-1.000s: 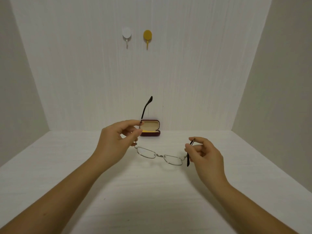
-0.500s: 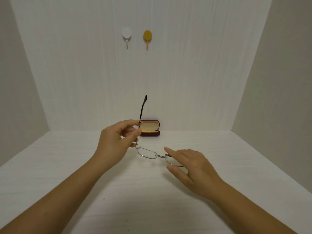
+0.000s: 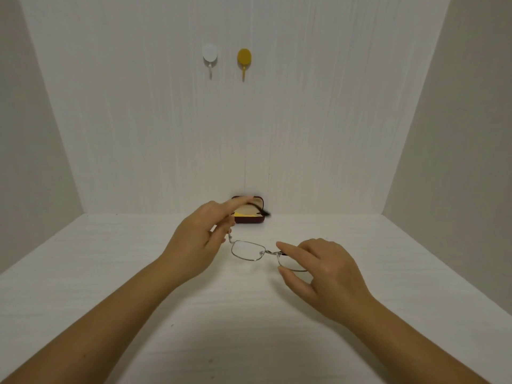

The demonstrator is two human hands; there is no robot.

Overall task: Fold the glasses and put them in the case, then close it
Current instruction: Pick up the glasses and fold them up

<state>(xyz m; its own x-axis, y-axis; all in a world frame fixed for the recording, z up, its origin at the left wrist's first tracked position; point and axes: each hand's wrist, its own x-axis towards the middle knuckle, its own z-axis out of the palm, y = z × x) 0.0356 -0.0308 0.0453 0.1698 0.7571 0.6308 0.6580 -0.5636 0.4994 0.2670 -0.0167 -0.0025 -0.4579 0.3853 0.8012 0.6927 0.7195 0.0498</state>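
Thin metal-rimmed glasses (image 3: 247, 251) hang just above the white table between my hands. My left hand (image 3: 198, 239) pinches the left hinge, and its forefinger lies on the black left temple, which is swung down sideways and blurred in front of the case. My right hand (image 3: 322, 273) holds the right lens rim between thumb and forefinger near the bridge; the right temple lies folded behind the lens. The dark red case (image 3: 249, 218) stands open with a yellow lining at the back of the table, partly hidden by my left fingers.
A white hook (image 3: 209, 55) and a yellow hook (image 3: 244, 59) hang on the back wall. Plain walls close the white table (image 3: 249, 328) at left, right and back.
The left temple stood upright and has swung down towards the right. My right hand first folded the right temple in, then moved to grip the right lens rim.
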